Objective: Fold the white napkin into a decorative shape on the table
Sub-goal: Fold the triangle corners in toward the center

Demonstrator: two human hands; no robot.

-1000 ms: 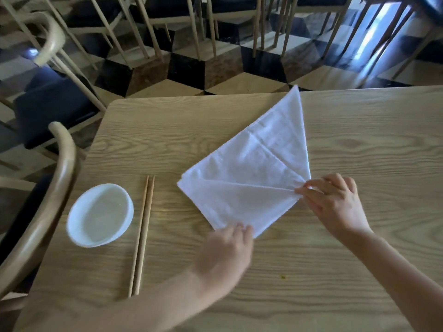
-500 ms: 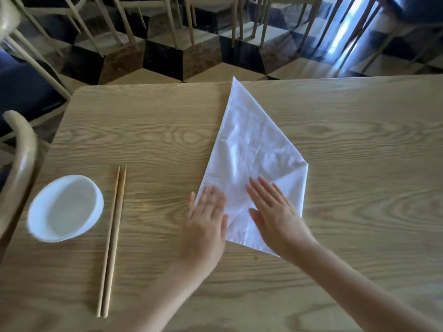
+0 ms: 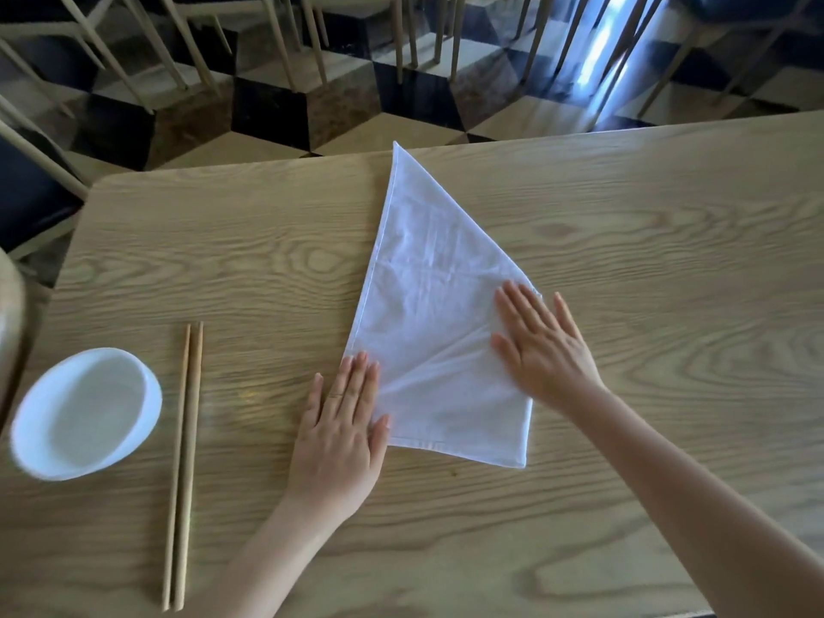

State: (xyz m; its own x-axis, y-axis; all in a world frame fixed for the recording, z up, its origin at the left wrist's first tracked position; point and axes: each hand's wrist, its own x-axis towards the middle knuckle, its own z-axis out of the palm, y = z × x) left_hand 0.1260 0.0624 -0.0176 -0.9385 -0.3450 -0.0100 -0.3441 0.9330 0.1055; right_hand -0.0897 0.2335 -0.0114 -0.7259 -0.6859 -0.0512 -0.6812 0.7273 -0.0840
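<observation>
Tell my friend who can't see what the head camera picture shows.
A person's left hand and right hand lie flat on the sides of a white napkin folded to a tall point on a wooden table. A white bowl and chopsticks lie to its left.

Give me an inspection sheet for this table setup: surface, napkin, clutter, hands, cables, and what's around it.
Surface: wooden table, light with visible grain.
Job's things: white napkin, folded to a tall pointed shape, lying flat, tip pointing away from the person.
Clutter: white bowl near the left edge, looks empty; chopsticks, a pair side by side between bowl and napkin.
Hands: left hand flat, fingers straight, on the napkin's near left edge; right hand flat on its right corner.
Cables: nothing seen.
Surroundings: chairs left of and beyond the table; chequered floor.
</observation>
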